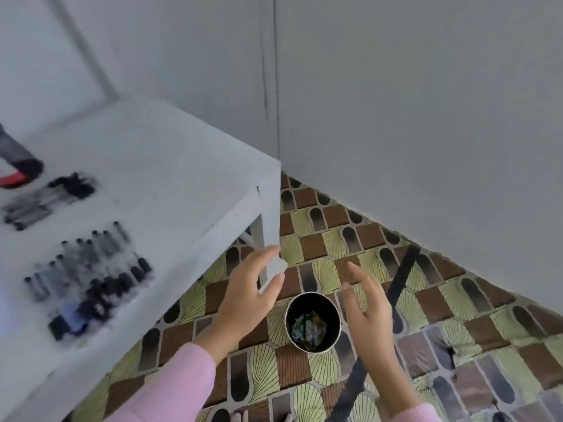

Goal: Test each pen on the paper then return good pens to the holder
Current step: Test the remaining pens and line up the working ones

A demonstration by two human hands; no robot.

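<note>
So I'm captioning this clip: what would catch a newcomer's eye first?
Both hands hover above a round bin on the patterned floor: the left hand seems to pinch a pale scrap, the right hand is open. Left of them, rows of dark pens lie on the white table.

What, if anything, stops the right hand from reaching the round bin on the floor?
Probably nothing, so yes: the right hand hovers open right beside the bin, and its top is uncovered.

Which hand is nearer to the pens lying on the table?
Left. The left hand, pinching a small white piece, is just off the table edge, right of the pens; the right hand is farther right, past the round bin.
</note>
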